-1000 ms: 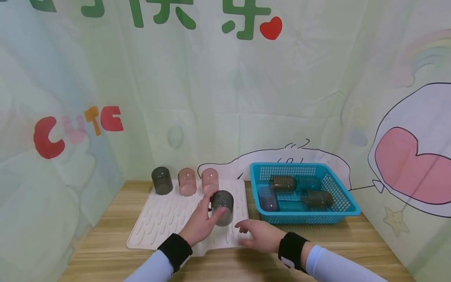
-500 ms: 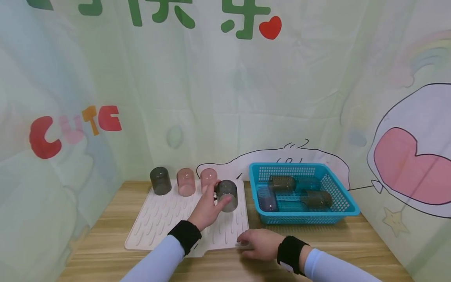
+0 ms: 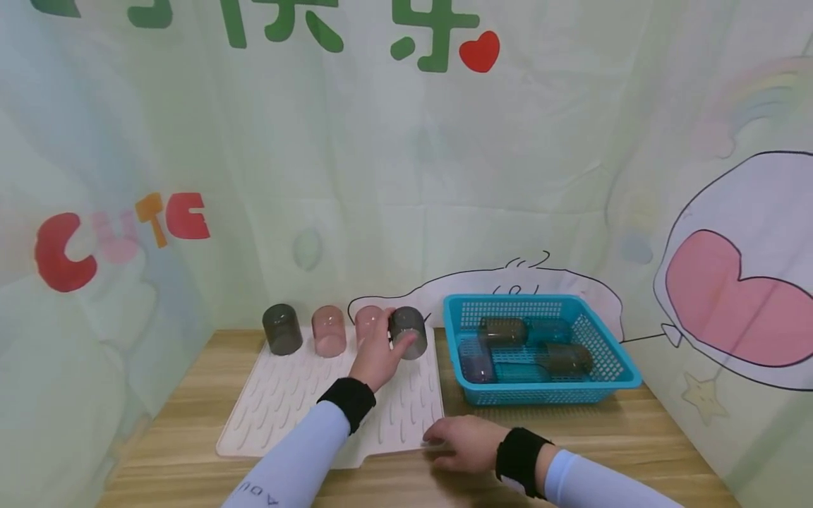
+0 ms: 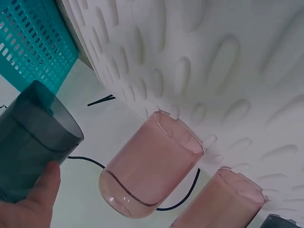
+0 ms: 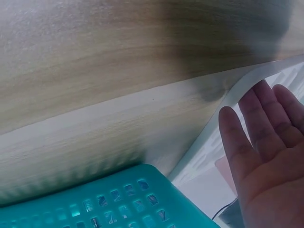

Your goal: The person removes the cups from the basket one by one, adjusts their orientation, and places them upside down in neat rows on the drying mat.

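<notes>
My left hand point(image 3: 379, 358) grips a smoky grey glass point(image 3: 408, 331), held mouth-down at the back right of the white ribbed drying mat point(image 3: 330, 402). In the left wrist view its rim hangs apart from the mat, with my thumb point(image 4: 46, 190) along its side. Just left of it stands a pink glass point(image 4: 151, 166), partly behind my fingers in the head view. A second pink glass point(image 3: 329, 331) and a dark grey glass point(image 3: 282, 329) continue the row along the back edge, all upside down. My right hand point(image 3: 470, 443) lies at the mat's front right corner, fingers extended at its edge.
A blue perforated basket point(image 3: 540, 395) stands right of the mat, with several tinted glasses lying in it, among them a brown one point(image 3: 565, 360). Wooden table point(image 3: 571, 437) shows in front. A printed curtain point(image 3: 406, 240) closes off the back and sides.
My left hand has carried the grey glass back and slightly right, in line with the row. The right hand has lowered a little to the mat's front corner.
</notes>
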`<action>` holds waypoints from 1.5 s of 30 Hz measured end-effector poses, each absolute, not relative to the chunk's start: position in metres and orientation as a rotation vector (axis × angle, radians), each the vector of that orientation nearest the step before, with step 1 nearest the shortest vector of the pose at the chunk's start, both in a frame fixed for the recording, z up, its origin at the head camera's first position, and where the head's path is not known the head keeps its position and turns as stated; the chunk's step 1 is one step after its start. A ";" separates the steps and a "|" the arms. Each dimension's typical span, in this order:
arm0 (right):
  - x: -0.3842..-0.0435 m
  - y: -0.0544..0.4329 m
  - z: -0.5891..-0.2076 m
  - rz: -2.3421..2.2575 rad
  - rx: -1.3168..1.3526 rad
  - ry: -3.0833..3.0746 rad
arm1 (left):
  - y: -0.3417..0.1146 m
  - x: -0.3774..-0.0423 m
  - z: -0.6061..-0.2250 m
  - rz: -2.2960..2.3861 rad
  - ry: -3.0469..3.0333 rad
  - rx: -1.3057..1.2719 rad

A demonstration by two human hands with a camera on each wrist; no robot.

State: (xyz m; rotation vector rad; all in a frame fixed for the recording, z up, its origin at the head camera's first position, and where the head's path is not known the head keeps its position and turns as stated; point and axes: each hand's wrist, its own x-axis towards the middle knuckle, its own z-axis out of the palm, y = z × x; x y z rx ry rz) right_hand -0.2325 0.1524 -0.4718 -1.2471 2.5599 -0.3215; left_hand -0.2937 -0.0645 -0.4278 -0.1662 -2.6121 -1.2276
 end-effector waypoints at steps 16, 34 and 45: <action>-0.235 0.153 -0.484 -0.310 -1.284 2.551 | -0.053 -0.338 -0.445 -1.133 -2.616 -0.132; -0.238 0.155 -0.486 -0.293 -1.296 2.541 | -0.044 -0.368 -0.463 -1.099 -2.693 -0.061; -0.235 0.161 -0.479 -0.299 -1.262 2.543 | -0.035 -0.374 -0.468 -1.054 -2.751 -0.069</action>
